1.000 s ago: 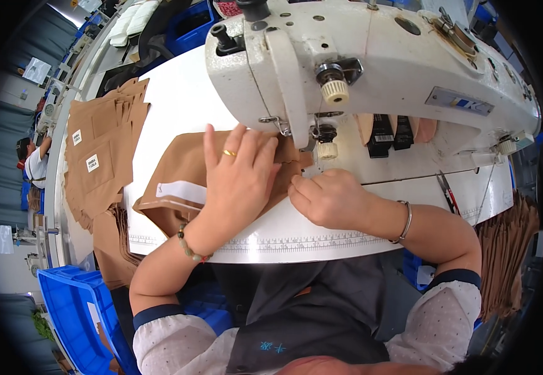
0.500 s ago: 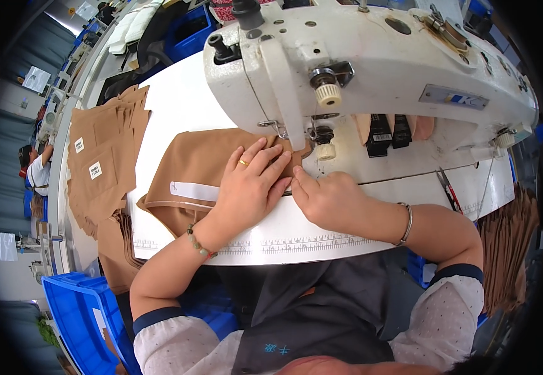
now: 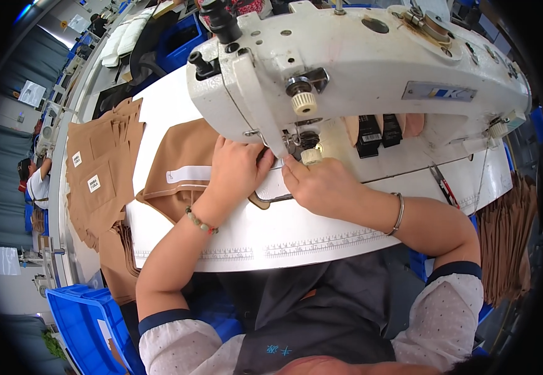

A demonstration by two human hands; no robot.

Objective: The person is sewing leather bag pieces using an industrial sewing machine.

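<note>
A white sewing machine (image 3: 340, 75) stands over a white work surface (image 3: 177, 240) with a ruler along its front edge. Beneath my left hand (image 3: 239, 167) lies a brown fabric piece (image 3: 181, 147) bearing a white strip (image 3: 188, 174). The left fingers are bent around the fabric's edge, with some tips hidden by the machine head. My right hand (image 3: 324, 186) is curled, thumb and forefinger together just by the needle area. What those fingertips hold is too small to make out. Both hands are close together in front of the presser foot.
Brown cut pieces (image 3: 99, 162) with white labels are stacked at left. Red-handled snips (image 3: 445, 187) and black tags (image 3: 370, 134) lie to the right. More brown pieces (image 3: 506, 234) hang at far right. A blue crate (image 3: 90, 325) stands lower left. A person (image 3: 39, 181) sits far left.
The fabric's right part has come away from beneath the needle area, uncovering the white bed. My left fingers, outstretched earlier, are now bent. My right hand has moved slightly closer to the needle.
</note>
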